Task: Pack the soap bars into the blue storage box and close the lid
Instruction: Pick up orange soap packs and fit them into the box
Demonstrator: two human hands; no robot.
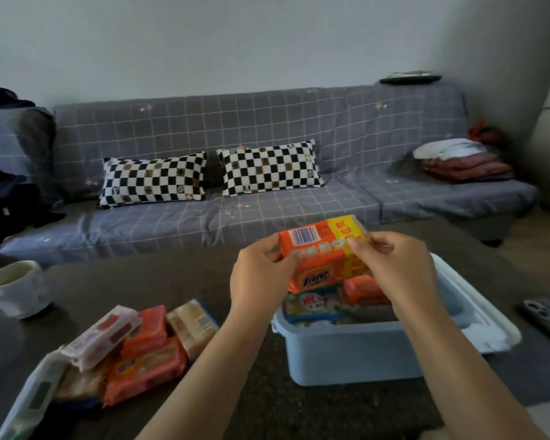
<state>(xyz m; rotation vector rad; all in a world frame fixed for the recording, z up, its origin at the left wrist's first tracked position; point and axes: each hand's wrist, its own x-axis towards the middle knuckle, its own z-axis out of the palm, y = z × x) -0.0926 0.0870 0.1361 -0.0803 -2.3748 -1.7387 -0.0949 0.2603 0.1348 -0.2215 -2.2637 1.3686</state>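
Both hands hold one orange and yellow soap pack [326,252] above the open blue storage box [346,354]. My left hand [261,277] grips its left end and my right hand [394,265] grips its right end. Inside the box lie an orange soap bar [364,292] and a blue-green pack [311,308]. The white lid [477,312] leans at the box's right side. A pile of wrapped soap bars [134,350] lies on the dark table to the left.
A white mug [13,289] stands at the table's left. A phone [546,315] lies at the right edge. Behind the table is a grey checked sofa [267,128] with two chequered pillows [154,179] and folded clothes [464,160].
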